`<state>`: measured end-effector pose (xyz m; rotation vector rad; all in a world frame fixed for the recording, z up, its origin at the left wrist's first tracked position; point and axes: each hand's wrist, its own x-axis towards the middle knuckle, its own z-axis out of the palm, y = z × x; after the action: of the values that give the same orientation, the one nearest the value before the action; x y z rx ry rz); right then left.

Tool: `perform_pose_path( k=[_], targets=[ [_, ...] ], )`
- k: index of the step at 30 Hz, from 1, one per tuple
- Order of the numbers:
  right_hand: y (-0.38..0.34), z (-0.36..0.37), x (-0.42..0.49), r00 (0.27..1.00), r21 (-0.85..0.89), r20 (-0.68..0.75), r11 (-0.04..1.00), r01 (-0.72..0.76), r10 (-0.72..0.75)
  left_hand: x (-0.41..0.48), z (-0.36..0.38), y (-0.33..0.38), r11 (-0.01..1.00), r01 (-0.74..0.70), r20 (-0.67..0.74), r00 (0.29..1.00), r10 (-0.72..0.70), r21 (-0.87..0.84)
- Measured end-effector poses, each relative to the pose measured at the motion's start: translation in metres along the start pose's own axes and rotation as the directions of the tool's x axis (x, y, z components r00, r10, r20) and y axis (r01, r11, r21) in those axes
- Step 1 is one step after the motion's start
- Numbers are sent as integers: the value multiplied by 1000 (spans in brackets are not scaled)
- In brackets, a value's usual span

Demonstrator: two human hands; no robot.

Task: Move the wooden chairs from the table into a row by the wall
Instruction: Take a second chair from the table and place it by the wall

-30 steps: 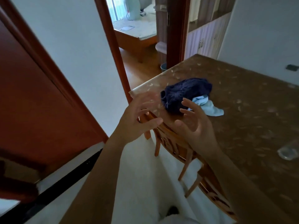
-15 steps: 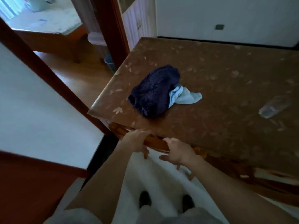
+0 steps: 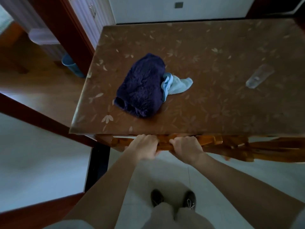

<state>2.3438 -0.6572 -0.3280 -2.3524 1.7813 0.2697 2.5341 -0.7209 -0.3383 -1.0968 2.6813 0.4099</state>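
Observation:
A wooden chair (image 3: 206, 142) is tucked under the near edge of the brown leaf-patterned table (image 3: 214, 113); only its top rail shows. My left hand (image 3: 145, 147) and my right hand (image 3: 185, 147) both grip that rail side by side, fingers curled over it. A second wooden chair (image 3: 272, 149) pokes out from under the table at the right. The seats and legs of both chairs are hidden by the tabletop.
A dark blue fuzzy cloth (image 3: 142, 86) and a light blue cloth (image 3: 176, 85) lie on the table, with a clear plastic bottle (image 3: 260, 77) to the right. A red-brown door frame (image 3: 69, 30) and white wall (image 3: 33, 154) stand at the left. A blue bin (image 3: 72, 67) sits beyond the doorway.
Both hands went from open in the air to closed on the chair's top rail. My view swung from the doorway to look straight down over the table edge.

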Motion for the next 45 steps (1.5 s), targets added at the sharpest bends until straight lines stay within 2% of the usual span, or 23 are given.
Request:
perform_pose_path(
  k=[4, 11, 18, 23, 29, 38, 45],
  targets=[
    [3, -3, 0, 1000, -71, 8, 997, 10, -9, 1, -4, 2, 998, -24, 17, 1000, 23, 61],
    [1, -50, -7, 991, -10, -136, 1000, 8, -10, -15, -58, -5, 992, -72, -9, 997, 74, 100],
    [-31, -99, -45, 996, 20, -81, 1000, -23, 25, -60, -99, 15, 999, -36, -22, 999, 36, 15],
    [-66, -88, -95, 997, 22, -70, 1000, -7, 9, -123, -83, 44, 996, 5, 11, 1000, -4, -92],
    [-124, -63, -166, 996, 12, -83, 999, 39, -38, -212, -49, 80, 993, 51, 56, 997, -45, -107],
    [-220, -22, -258, 993, -26, -120, 1000, 6, -9, -339, -1, 122, 996, 34, 45, 999, -30, -81],
    [-287, 6, -349, 995, -5, -102, 1000, -10, 9, -437, 38, 171, 991, 46, 66, 997, -38, -125]
  ],
)
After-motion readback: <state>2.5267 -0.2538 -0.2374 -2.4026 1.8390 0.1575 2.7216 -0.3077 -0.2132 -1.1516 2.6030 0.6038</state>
